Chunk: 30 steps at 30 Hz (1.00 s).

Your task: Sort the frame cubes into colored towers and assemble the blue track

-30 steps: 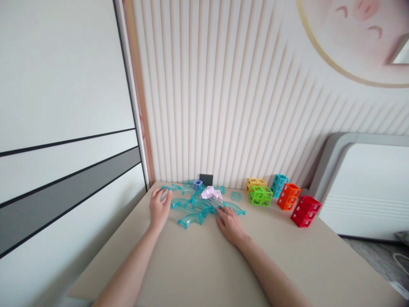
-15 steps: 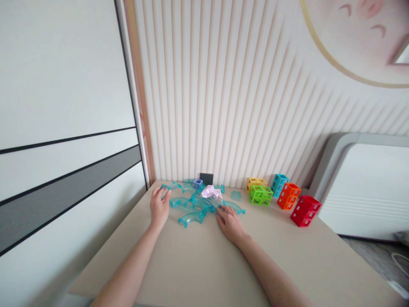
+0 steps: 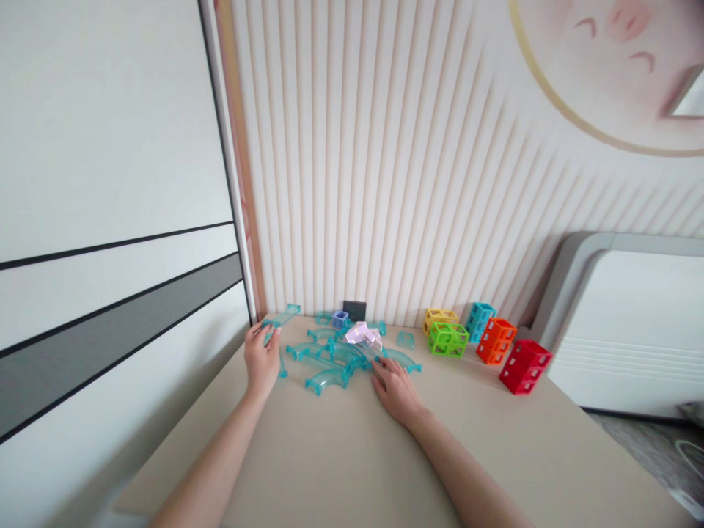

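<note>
My left hand is at the left of the table, its fingers closed on a translucent teal track piece that sticks out up and to the right. A second teal bit shows just beside the palm; whether it belongs to the held piece I cannot tell. My right hand rests with its fingers stretched over the right side of a loose pile of curved teal track pieces. Its fingertips touch or nearly touch the pile. Crumpled pale-lilac pieces lie on top of it.
Behind the pile are a small blue cube and a black block near the ribbed wall. Open-frame blocks stand at the right: yellow, green, blue, orange and red. A white cabinet borders the left.
My left hand has moved left, away from the pile, taking a teal track piece with it. My right hand has stayed nearly still on the pile.
</note>
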### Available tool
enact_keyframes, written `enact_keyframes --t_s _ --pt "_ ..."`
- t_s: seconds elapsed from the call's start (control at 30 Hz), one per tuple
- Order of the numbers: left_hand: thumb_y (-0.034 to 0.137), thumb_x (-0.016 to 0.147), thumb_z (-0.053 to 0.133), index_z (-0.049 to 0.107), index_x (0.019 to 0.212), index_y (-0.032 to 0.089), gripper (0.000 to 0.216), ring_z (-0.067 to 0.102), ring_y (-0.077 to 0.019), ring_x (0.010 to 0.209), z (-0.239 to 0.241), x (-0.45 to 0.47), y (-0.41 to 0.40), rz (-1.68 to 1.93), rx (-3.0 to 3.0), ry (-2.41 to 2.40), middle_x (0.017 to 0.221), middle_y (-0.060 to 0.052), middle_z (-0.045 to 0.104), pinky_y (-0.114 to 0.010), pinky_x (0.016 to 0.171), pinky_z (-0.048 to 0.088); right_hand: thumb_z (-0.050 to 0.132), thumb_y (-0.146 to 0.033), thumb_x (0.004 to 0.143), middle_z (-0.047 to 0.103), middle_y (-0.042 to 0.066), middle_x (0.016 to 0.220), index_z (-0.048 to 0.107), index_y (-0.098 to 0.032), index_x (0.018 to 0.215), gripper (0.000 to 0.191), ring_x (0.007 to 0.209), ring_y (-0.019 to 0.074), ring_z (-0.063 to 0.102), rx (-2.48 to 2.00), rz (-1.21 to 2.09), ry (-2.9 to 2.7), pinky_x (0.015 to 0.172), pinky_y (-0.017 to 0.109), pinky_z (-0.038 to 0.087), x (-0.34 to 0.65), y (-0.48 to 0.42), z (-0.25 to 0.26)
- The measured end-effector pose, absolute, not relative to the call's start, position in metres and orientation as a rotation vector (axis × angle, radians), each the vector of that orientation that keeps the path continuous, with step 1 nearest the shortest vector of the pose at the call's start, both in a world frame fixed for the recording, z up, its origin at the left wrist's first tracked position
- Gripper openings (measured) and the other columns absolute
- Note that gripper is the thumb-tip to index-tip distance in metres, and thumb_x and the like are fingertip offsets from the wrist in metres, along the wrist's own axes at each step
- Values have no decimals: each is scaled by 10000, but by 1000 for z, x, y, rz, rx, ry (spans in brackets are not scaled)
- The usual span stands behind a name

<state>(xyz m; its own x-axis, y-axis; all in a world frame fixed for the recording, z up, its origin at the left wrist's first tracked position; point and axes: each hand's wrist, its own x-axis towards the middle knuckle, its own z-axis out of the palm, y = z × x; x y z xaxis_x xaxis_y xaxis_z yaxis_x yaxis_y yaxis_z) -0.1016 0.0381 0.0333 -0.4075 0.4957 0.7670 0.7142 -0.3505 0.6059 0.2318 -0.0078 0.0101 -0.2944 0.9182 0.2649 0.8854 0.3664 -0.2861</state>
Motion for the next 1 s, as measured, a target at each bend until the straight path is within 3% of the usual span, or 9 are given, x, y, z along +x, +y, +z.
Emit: enact_keyframes --t_s 0.3,0.5,0.67,1.0 --pt "425 979 473 707 972 208 319 617 -303 1127 10 -117 -8 -1256 -1999 -1596 1179 -135 579 -459 1004 537 479 -258 955 623 139 1337 626 -202 1360 435 1245 278 568 -1563 117 -2268 1075 382 419 231 -8 11" --pt "352 922 528 718 810 209 263 645 -305 1007 -8 -119 -9 -966 -1973 -1774 1085 -133 621 -448 931 563 479 -260 954 616 143 1347 623 -193 1360 435 1246 277 570 -1574 97 -2287 1075 386 421 231 -8 11" --pt "363 891 547 735 800 201 265 664 -293 969 -12 -122 -8 -898 -1964 -1888 1091 -130 632 -420 874 575 483 -257 953 626 148 1339 627 -193 1357 434 1235 282 578 -1562 99 -2270 1074 390 421 231 -9 10" --pt "341 864 552 742 783 219 240 687 -285 996 -12 -129 -6 -898 -1922 -1937 1092 -128 696 -410 910 564 486 -258 955 619 147 1348 614 -182 1376 446 1245 282 572 -1569 85 -2275 1084 384 417 232 -8 9"
